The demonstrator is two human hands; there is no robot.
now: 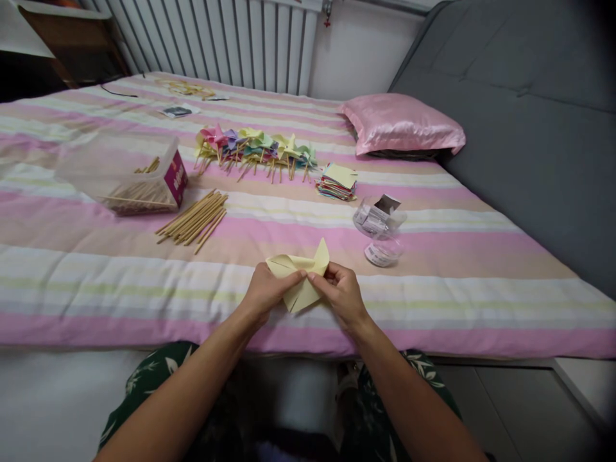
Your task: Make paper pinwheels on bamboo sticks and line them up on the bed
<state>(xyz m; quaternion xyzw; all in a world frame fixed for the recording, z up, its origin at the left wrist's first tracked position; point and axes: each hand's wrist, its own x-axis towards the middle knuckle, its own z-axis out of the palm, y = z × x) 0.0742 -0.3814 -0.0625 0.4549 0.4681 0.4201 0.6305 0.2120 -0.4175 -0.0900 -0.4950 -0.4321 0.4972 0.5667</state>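
A pale yellow paper square [299, 296], slit from its corners and partly bent up into blades, is held just above the bed's front edge. My left hand [270, 289] grips its left side, thumb pressed near the middle. On the right side, my right hand [341, 292] pinches the same paper, its thumb almost meeting the left one. One pointed blade stands up at the upper right. Beyond the hands lie a loose bundle of thin wooden sticks [195, 219], a stack of coloured paper squares [337, 182] and a row of finished paper pinwheels [260, 149].
A clear plastic box [122, 170] with more sticks stands at the left. Two small clear tubs [378, 218] sit at the right. A pink pillow [404, 125] rests by the grey headboard [520, 122]. Everything lies on a striped bedspread [447, 308], with a white radiator [216, 42] behind.
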